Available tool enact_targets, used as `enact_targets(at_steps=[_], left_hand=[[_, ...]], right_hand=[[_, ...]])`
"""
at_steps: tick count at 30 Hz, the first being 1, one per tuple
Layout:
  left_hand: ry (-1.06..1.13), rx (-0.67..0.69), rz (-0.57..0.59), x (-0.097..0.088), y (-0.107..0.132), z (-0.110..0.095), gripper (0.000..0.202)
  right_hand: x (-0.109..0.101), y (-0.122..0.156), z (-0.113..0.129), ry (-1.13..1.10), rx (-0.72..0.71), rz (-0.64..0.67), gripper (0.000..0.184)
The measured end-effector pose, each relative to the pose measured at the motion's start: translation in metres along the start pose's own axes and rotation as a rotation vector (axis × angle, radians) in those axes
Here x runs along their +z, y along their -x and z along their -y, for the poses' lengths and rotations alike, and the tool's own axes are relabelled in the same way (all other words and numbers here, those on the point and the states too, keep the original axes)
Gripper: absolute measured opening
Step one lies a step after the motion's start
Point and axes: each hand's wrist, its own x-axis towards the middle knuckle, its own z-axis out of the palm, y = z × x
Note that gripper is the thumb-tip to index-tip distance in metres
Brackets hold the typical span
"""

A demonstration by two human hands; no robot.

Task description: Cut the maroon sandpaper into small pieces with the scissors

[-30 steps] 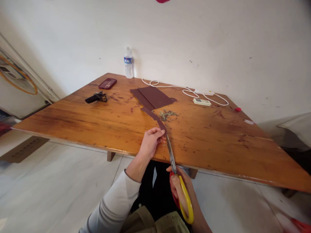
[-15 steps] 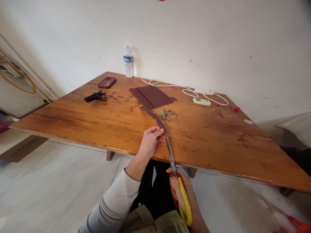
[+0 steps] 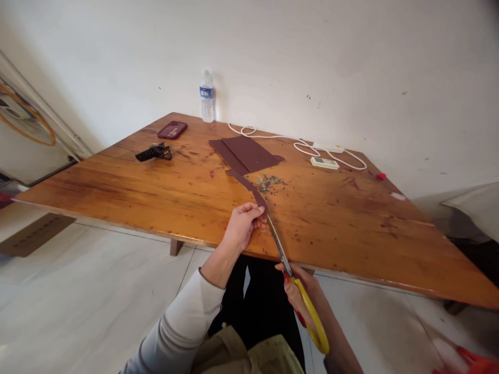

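Cutting a narrow dark-brown strip [image 3: 249, 188] with yellow-handled scissors [image 3: 290, 278] just past the near edge of the wooden surface [image 3: 156, 192]. Best done by keeping the strip taut and level, feeding it straight into the blades rather than twisting it, closing the blades in short bites near the pivot, and keeping the pinching fingertips clear of the cutting line. Left hand [image 3: 242, 224] closed in a narrow pinch on the near end of the strip, thumb and fingertips pressed together, right beside the blade tips. Right hand [image 3: 302, 296] wrapped round the scissor handles, fingers through the loops, nearer the body than the strip and below the surface's edge; blades nearly together, tips meeting the strip at the pinch, though whether fully closed is hard to tell. From the pinch, the strip curving away across the surface toward a stack of brown sheets [image 3: 247, 153] lying flat beyond it. A small heap of clippings [image 3: 268, 183] just right of the strip. Farther from the strip: a water bottle [image 3: 207, 97] against the wall behind the sheets, a dark red phone [image 3: 172, 130] and a black tool [image 3: 154, 153] to the left, a white cable [image 3: 296, 144] to the right.
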Motion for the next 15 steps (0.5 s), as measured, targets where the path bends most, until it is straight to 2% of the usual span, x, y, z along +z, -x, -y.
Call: enact_targets(at_steps=[7, 15], left_hand=[[-0.001, -0.011, 0.007, -0.001, -0.001, 0.0, 0.029], [-0.001, -0.027, 0.014, -0.001, -0.001, -0.002, 0.029]], right_hand=[[-0.018, -0.005, 0.007, 0.035, -0.003, 0.139, 0.037], [-0.024, -0.007, 0.011, 0.074, -0.078, 0.137, 0.041]])
